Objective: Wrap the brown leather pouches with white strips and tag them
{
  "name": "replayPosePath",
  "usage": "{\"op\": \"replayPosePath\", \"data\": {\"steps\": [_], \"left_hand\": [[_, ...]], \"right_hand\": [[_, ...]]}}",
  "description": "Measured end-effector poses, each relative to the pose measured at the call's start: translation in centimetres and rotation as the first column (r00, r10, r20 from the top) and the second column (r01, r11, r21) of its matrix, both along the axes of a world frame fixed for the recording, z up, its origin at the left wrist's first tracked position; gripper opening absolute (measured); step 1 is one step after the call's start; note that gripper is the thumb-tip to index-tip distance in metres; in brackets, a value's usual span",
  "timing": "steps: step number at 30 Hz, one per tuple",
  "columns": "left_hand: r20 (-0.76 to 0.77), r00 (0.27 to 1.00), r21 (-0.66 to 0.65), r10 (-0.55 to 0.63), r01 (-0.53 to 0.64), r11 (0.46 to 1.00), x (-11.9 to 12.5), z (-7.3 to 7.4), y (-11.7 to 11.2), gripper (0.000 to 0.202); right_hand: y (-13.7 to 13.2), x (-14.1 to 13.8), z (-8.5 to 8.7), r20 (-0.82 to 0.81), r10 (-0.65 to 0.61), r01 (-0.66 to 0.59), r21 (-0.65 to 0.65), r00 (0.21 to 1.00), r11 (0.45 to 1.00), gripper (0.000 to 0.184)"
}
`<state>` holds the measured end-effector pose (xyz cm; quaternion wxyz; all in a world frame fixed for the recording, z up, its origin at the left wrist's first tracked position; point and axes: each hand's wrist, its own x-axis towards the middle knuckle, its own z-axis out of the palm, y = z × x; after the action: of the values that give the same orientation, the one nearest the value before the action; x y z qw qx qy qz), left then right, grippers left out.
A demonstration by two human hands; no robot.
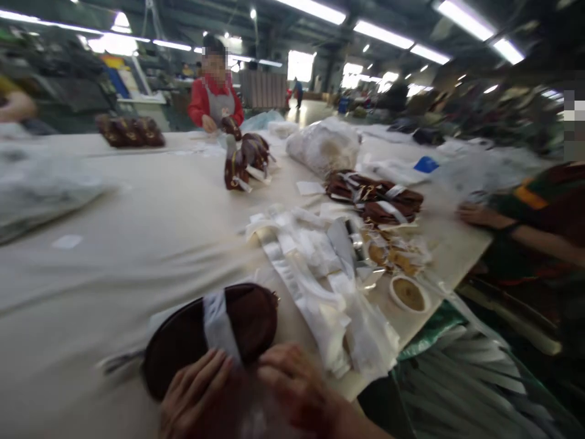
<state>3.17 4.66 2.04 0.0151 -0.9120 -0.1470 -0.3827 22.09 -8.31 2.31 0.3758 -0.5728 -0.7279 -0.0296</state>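
A dark brown oval bag (pixel 178 341) lies on the pale table just beyond my hands, with a white paper band (pixel 219 323) around its middle. My left hand (pixel 196 396) rests with its fingers stretched over the near edge of the bag, beside the band. At the band's right, my right hand (pixel 297 387) has its fingers curled and closed; motion blur hides what is in them. Below and between both hands a dark reddish-brown surface shows, too smeared to name. A pile of white strips (pixel 306 256) lies to the right of the bag.
Stacked brown bags (pixel 372 195), tan pieces (pixel 397 253) and a round tub (pixel 409 294) sit along the right side. Standing bags (pixel 247 161) are farther back. One co-worker (pixel 219 97) stands across the table, another person's arm (pixel 498 222) at right. Off the edge lies green sheeting (pixel 434 329).
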Motion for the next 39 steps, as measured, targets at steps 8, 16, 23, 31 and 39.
{"op": "replayPosePath", "data": {"steps": [8,16,23,31,39], "left_hand": [[-0.066,0.997,0.015,0.032,-0.031,0.999,1.4,0.6,1.0,0.017],[-0.056,0.998,0.003,0.021,-0.021,1.0,1.3,0.4,1.2,0.019],[-0.064,0.998,0.018,0.03,-0.029,0.999,1.4,0.3,0.9,0.02],[-0.081,0.996,0.023,0.027,-0.025,0.999,1.4,0.3,1.2,0.02],[-0.042,0.999,-0.004,-0.003,0.003,1.0,0.4,-0.2,1.5,0.022]], "right_hand": [[-2.5,0.2,-2.5,-0.16,-0.247,0.228,-0.128,0.956,0.965,0.031],[-0.4,-1.3,-1.4,-0.155,-0.127,0.09,-0.224,0.98,0.97,0.037],[0.2,-2.2,-1.1,-0.098,0.088,-0.096,-0.081,0.991,0.992,0.025],[0.3,-2.8,-0.3,-0.137,0.148,-0.159,-0.067,0.979,0.985,0.039],[-1.3,-2.3,-2.1,0.162,0.173,-0.125,-0.271,0.972,0.954,0.02]]}}
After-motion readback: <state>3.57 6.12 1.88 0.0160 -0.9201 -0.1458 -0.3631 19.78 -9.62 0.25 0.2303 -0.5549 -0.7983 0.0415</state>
